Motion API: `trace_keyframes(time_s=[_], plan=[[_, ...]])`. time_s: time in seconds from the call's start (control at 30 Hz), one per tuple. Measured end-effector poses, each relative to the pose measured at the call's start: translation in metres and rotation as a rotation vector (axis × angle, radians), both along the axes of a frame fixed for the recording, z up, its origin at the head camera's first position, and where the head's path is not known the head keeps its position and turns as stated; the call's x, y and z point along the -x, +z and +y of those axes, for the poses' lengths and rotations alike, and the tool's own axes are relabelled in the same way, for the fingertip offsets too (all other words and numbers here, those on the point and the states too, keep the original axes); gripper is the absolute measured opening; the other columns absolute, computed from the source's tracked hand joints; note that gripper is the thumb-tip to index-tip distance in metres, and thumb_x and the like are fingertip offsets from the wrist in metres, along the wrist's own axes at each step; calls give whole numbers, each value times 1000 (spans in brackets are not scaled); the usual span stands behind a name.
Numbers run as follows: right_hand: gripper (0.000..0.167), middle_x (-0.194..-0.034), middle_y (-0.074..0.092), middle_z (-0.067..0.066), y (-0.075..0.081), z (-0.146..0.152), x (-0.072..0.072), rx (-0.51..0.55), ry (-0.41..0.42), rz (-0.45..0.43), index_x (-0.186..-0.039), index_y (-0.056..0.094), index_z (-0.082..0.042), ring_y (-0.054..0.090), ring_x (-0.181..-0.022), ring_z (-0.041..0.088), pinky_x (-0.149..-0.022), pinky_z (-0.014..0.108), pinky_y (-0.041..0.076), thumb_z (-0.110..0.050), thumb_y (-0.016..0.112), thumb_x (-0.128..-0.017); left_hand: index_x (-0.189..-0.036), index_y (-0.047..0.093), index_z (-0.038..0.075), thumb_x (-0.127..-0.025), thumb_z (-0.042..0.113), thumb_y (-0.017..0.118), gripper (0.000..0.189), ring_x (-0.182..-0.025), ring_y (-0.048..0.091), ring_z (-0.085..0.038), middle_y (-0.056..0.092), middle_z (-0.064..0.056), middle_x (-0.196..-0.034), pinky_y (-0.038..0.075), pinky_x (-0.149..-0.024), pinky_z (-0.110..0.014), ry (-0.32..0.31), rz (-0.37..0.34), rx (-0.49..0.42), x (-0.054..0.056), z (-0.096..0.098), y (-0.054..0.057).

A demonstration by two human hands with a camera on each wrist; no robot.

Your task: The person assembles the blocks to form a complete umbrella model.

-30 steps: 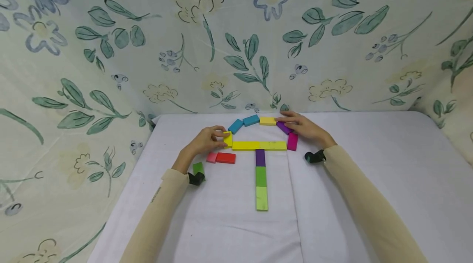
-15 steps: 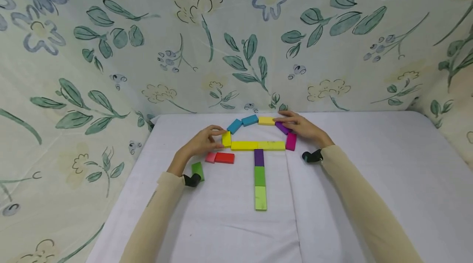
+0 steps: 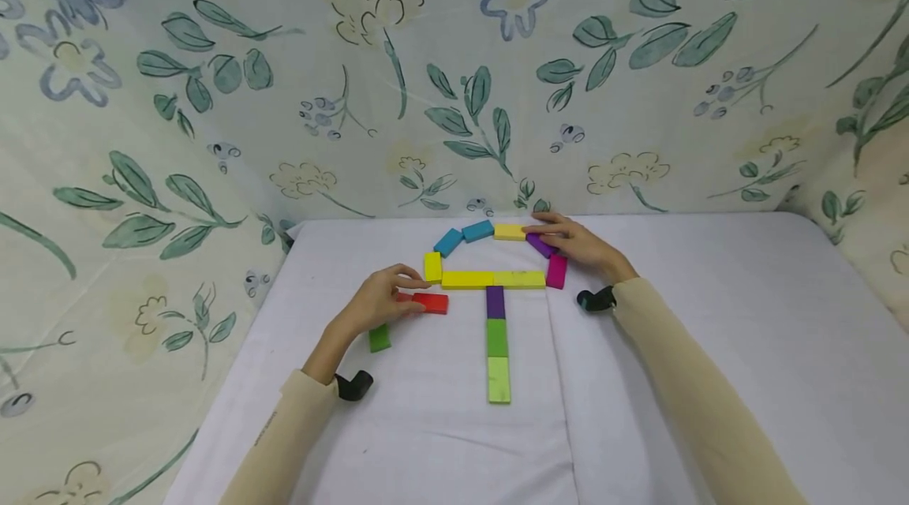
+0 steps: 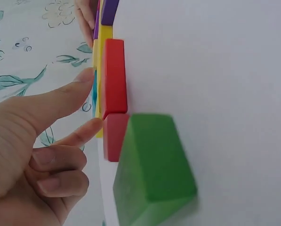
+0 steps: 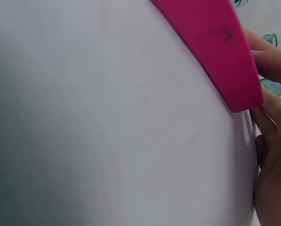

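My left hand (image 3: 379,300) hovers over a small pink block (image 4: 115,141) and a red block (image 3: 435,304). In the left wrist view its thumb and forefinger are spread apart with nothing between them, and the other fingers are bent. A green block (image 3: 379,338) lies under that wrist. My right hand (image 3: 577,243) rests with extended fingers at a purple block (image 3: 540,245), beside a yellow block (image 3: 509,232) and a magenta block (image 3: 557,272). The arch continues left through two blue blocks (image 3: 477,231) to a yellow block (image 3: 433,267).
Two yellow blocks (image 3: 467,280) lie end to end beneath the arch. A column of purple (image 3: 495,302), green (image 3: 497,338) and light green (image 3: 499,380) blocks runs toward me. White cloth (image 3: 639,410) covers the table, and a floral curtain (image 3: 398,134) hangs behind it.
My left hand has let go of the yellow block at the arch's left end and moved down toward the pink and red blocks. My right hand has stayed at the purple block.
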State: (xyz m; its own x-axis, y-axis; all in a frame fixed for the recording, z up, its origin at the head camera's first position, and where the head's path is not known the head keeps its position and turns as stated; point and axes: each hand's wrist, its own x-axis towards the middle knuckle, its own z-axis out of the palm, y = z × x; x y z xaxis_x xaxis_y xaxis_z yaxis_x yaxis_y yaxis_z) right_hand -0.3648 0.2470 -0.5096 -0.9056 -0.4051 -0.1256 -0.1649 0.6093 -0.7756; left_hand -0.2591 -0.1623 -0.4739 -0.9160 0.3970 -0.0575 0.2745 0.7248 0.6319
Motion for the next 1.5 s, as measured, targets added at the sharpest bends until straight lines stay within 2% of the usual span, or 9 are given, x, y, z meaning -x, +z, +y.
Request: trace_keyframes(time_s=[0.27, 0.53, 0.93, 1.1, 1.23, 1.37, 1.5], plan=[[37, -173, 23, 4, 1, -2, 0, 20, -9, -19, -145, 63, -25, 4, -162, 38, -124, 72, 4, -25, 51, -109, -121, 79, 19, -88, 19, 84, 33, -122, 59, -31, 69, -9, -128, 56, -101, -47, 42, -18, -71, -4, -3, -11], [37, -172, 25, 2, -1, -1, 0, 22, -12, -15, -144, 63, -25, 5, -162, 38, -124, 71, 4, -27, 52, -109, -115, 82, 19, -87, 18, 85, 28, -118, 59, -30, 72, -7, -122, 56, -98, -46, 52, 4, -107, -6, -2, -17], [36, -172, 25, 2, -4, 1, 2, 34, -13, -10, -143, 64, -24, 5, -162, 38, -124, 70, 3, -26, 51, -109, -112, 83, 17, -85, 16, 86, 27, -108, 60, -25, 72, -6, -116, 55, -90, -36, 70, 36, -87, -7, 3, -20], [37, -172, 25, 3, -1, -1, 1, 39, -9, -9, -143, 64, -24, 6, -162, 38, -124, 71, 4, -25, 51, -109, -112, 83, 16, -86, 15, 85, 26, -108, 60, -25, 72, -5, -114, 54, -92, -38, 68, 34, -113, -9, 2, -20], [37, -172, 25, 5, 0, -1, 0, 44, -1, -4, -144, 64, -22, 6, -161, 40, -124, 72, 3, -24, 51, -109, -112, 82, 15, -86, 14, 85, 26, -108, 61, -25, 71, -4, -114, 53, -90, -35, 63, 35, -147, -11, 1, -20], [37, -172, 25, 4, 1, -1, 0, 37, -5, 0, -143, 64, -21, 5, -161, 40, -123, 72, 2, -24, 52, -109, -112, 83, 15, -87, 13, 84, 25, -107, 61, -24, 71, -2, -114, 53, -84, -26, 52, 35, -183, -16, 2, -19], [37, -172, 25, 4, 1, -1, -1, 36, -7, 0, -144, 64, -22, 5, -162, 39, -124, 72, 2, -25, 51, -109, -111, 83, 15, -87, 13, 84, 24, -107, 59, -22, 71, -2, -114, 51, -78, -19, 29, 26, -234, -27, 5, -15]])
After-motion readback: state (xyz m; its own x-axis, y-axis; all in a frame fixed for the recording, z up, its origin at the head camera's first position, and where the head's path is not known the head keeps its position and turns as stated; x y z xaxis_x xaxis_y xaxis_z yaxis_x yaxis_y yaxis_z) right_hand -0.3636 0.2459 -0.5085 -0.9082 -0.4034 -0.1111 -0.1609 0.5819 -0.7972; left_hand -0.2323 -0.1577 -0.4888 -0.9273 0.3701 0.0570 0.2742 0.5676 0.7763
